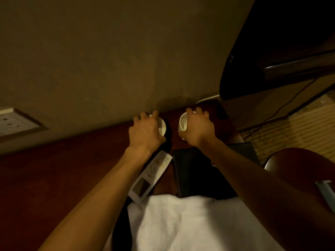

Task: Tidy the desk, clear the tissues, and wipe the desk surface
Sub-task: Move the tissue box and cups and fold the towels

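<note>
Two white cups stand near the wall at the back of the dark red wooden desk (54,169). My left hand (145,129) grips the left cup (162,126) from above, fingers curled over its rim. My right hand (198,126) grips the right cup (183,122) the same way. A white towel (181,223) lies at the desk's near edge, under my forearms. No tissues are in view.
A white remote control (152,175) lies angled between my arms, beside a black folder (192,176). A dark TV (272,51) stands at the right, cables behind it. A wall socket (14,122) sits at the left. A round chair back (299,165) is at the right.
</note>
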Tool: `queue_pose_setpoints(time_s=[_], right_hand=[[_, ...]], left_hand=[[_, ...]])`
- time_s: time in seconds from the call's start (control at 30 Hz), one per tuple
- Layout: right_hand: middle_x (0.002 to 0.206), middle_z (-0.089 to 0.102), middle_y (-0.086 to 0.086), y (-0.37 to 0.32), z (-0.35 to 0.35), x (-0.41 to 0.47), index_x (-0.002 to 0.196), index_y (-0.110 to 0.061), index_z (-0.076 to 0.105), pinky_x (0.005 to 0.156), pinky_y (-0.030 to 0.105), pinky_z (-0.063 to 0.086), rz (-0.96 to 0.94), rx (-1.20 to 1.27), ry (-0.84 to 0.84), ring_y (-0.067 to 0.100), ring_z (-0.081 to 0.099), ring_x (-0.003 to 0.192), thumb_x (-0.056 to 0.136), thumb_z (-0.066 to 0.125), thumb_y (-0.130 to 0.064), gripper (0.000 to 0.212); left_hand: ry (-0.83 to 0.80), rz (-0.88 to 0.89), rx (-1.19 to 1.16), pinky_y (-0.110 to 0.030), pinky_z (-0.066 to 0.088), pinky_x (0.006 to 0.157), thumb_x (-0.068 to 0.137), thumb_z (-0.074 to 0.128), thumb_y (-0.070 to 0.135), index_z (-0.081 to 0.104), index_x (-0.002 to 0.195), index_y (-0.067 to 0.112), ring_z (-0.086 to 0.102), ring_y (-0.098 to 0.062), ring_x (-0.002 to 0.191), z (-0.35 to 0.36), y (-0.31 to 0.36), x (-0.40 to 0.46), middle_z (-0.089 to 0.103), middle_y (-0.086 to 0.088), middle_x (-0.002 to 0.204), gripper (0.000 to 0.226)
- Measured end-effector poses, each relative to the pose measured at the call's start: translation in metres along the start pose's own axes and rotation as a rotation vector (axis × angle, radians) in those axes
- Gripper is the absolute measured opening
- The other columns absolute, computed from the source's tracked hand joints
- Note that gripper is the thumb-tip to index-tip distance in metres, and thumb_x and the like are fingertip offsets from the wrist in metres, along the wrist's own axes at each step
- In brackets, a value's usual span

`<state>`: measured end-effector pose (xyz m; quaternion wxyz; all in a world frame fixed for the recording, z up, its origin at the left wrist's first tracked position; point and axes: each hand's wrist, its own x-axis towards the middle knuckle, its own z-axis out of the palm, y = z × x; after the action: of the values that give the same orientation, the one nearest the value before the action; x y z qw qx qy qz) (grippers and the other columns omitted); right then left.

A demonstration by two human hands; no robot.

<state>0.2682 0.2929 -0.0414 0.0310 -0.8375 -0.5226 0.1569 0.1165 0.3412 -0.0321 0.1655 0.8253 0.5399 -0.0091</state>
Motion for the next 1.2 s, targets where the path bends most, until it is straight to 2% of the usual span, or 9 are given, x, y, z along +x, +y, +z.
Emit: queue_pose_setpoints(time_s=[0.13, 0.33, 0.57, 0.7, 0.87, 1.0, 1.07, 1.13, 1.2], right_hand=[[0.148, 0.029, 0.015, -0.017, -0.012, -0.011, 0.146, -0.013, 0.021, 0.109, 0.052, 0.029, -0.033, -0.055, 0.060, 0.036, 0.024, 0.137, 0.073, 0.073, -0.050, 0.097], [0.145, 0.036, 0.013, -0.115, -0.029, -0.063, 0.140, -0.011, 0.035, 0.110, 0.045, 0.031, -0.345, 0.081, 0.202, 0.033, 0.028, 0.136, 0.076, 0.073, -0.036, 0.078], [0.139, 0.041, 0.014, -0.279, 0.016, -0.144, 0.138, -0.010, 0.036, 0.109, 0.043, 0.031, -0.562, -0.050, 0.085, 0.034, 0.034, 0.131, 0.073, 0.073, -0.035, 0.079], [0.138, 0.042, 0.012, -0.380, 0.069, -0.197, 0.138, -0.012, 0.037, 0.104, 0.044, 0.036, -0.657, -0.057, -0.090, 0.034, 0.036, 0.128, 0.074, 0.073, -0.036, 0.077], [0.142, 0.038, 0.010, -0.498, 0.145, -0.267, 0.143, -0.015, 0.029, 0.102, 0.046, 0.040, -0.714, -0.014, -0.345, 0.032, 0.036, 0.130, 0.076, 0.073, -0.044, 0.085], [0.148, 0.029, 0.009, -0.576, 0.208, -0.304, 0.147, -0.021, 0.017, 0.104, 0.047, 0.039, -0.704, -0.012, -0.478, 0.033, 0.032, 0.131, 0.071, 0.074, -0.053, 0.100], [0.153, 0.019, 0.011, -0.598, 0.230, -0.310, 0.148, -0.023, 0.009, 0.105, 0.050, 0.036, -0.633, -0.039, -0.482, 0.037, 0.026, 0.136, 0.068, 0.075, -0.056, 0.108], [0.155, 0.011, 0.014, -0.614, 0.247, -0.315, 0.149, -0.022, 0.004, 0.105, 0.052, 0.034, -0.544, -0.064, -0.409, 0.041, 0.023, 0.137, 0.068, 0.077, -0.053, 0.113], [0.153, 0.014, 0.017, -0.625, 0.255, -0.318, 0.150, -0.020, 0.006, 0.099, 0.047, 0.043, -0.413, 0.032, -0.383, 0.041, 0.032, 0.133, 0.070, 0.081, -0.040, 0.112]], left_hand=[[0.086, 0.029, -0.031, -0.054, 0.035, 0.102, 0.064, 0.076, 0.049, 0.017, 0.144, 0.024, 0.033, -0.039, 0.129, -0.006, -0.003, -0.011, 0.034, -0.014, 0.143, 0.103], [0.247, -0.016, -0.039, -0.051, 0.033, 0.103, 0.066, 0.068, 0.056, 0.028, 0.142, 0.023, 0.035, -0.034, 0.128, -0.045, -0.075, -0.072, 0.040, -0.011, 0.140, 0.092], [0.253, -0.184, 0.014, -0.052, 0.032, 0.104, 0.071, 0.067, 0.050, 0.026, 0.143, 0.021, 0.035, -0.034, 0.128, -0.081, -0.226, -0.166, 0.040, -0.012, 0.140, 0.087], [0.253, -0.350, 0.009, -0.048, 0.033, 0.104, 0.070, 0.069, 0.048, 0.024, 0.144, 0.021, 0.034, -0.032, 0.130, -0.081, -0.336, -0.251, 0.037, -0.011, 0.143, 0.090], [0.183, -0.595, -0.034, -0.048, 0.031, 0.108, 0.075, 0.065, 0.051, 0.019, 0.145, 0.022, 0.029, -0.033, 0.134, -0.058, -0.460, -0.360, 0.030, -0.011, 0.148, 0.088], [0.165, -0.725, 0.037, -0.045, 0.044, 0.090, 0.061, 0.070, 0.062, 0.028, 0.141, 0.016, 0.044, -0.033, 0.120, -0.027, -0.518, -0.429, 0.041, -0.014, 0.138, 0.101], [0.099, -0.747, 0.015, -0.046, 0.044, 0.091, 0.059, 0.069, 0.067, 0.023, 0.143, 0.015, 0.040, -0.035, 0.123, -0.006, -0.527, -0.448, 0.034, -0.016, 0.143, 0.109], [0.094, -0.730, 0.054, -0.053, 0.046, 0.089, 0.049, 0.074, 0.067, 0.036, 0.139, 0.007, 0.044, -0.043, 0.123, 0.014, -0.532, -0.461, 0.040, -0.024, 0.140, 0.114], [0.053, -0.713, 0.086, -0.057, 0.049, 0.082, 0.043, 0.077, 0.062, 0.049, 0.130, 0.002, 0.052, -0.047, 0.114, 0.025, -0.531, -0.465, 0.051, -0.027, 0.130, 0.110]])
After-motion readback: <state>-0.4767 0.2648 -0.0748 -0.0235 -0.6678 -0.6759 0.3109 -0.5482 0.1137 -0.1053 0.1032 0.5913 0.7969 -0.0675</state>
